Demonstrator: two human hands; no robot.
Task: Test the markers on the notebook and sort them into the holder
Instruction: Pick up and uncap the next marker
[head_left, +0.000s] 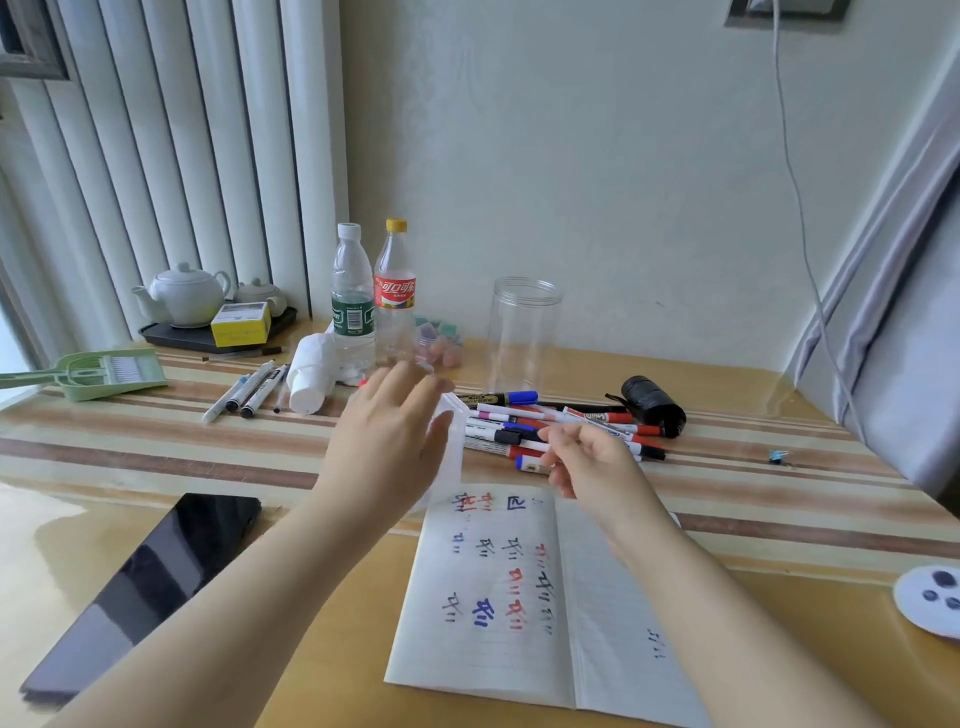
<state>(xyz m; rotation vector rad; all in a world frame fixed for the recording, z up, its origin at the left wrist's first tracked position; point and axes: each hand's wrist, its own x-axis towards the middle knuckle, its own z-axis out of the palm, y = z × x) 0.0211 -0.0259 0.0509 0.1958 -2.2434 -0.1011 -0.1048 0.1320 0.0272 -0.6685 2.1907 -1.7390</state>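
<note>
An open notebook (493, 597) with red, blue and black test marks lies in front of me. Behind it is a pile of markers (566, 418) with red, blue and black caps. A translucent white holder (451, 452) stands just left of the pile. My left hand (387, 441) is against the holder's left side, fingers stretched and apart. My right hand (587, 465) hovers at the pile's near edge with curled fingers over a blue-capped marker (527, 463). A grip on the marker cannot be made out.
A clear cylindrical jar (524, 332) stands behind the pile, two bottles (371, 296) to its left. Several pens (249, 389) and a white roll (311, 374) lie left. A black phone (150, 587) is near left, a tea tray (208, 338) far left, a black roll (652, 405) right.
</note>
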